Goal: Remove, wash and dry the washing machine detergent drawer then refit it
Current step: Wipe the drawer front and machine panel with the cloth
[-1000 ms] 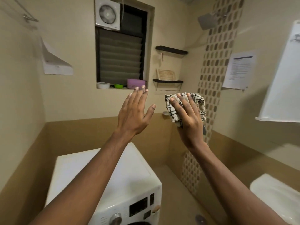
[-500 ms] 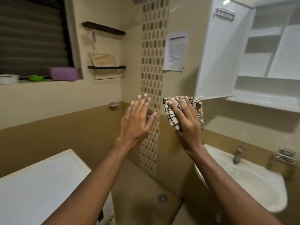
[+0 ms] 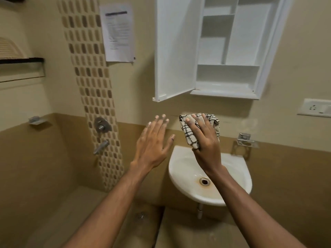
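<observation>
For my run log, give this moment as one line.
left hand: open, empty | right hand: holds cloth | sink below open cabinet

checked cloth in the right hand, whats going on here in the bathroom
A person faces a small white sink with both arms raised. The right hand grips a crumpled black-and-white checked cloth; the left hand is open and holds nothing. Above the sink a white wall cabinet hangs open. No detergent drawer or washing machine is in view.
</observation>
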